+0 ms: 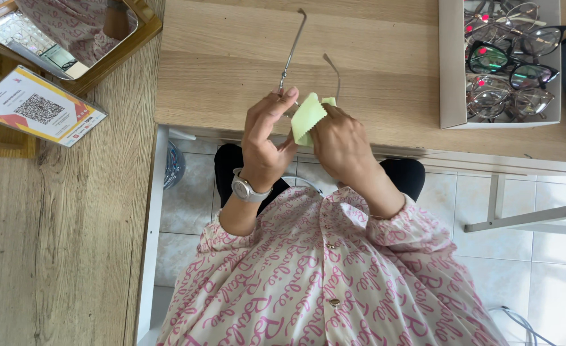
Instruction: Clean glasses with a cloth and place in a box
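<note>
The left hand [264,138] gripped a pair of glasses [292,70] by the frame, arms pointing away over the counter [385,64]; the right hand [341,144] pinched a light green cloth [307,115] against the lens; a box [451,64] of glasses sat well apart, to the right.

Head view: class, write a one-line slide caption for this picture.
Left hand steadies thin-framed glasses while right hand rubs them with a green cloth, beside a box of spectacles.

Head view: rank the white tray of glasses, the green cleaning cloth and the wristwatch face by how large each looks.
1. White tray, largest by far, though cut off by the top edge.
2. Green cleaning cloth, partly hidden behind the right hand.
3. Wristwatch face on the left hand, smallest; it sits nearer the camera, yet looks smallest.
</note>
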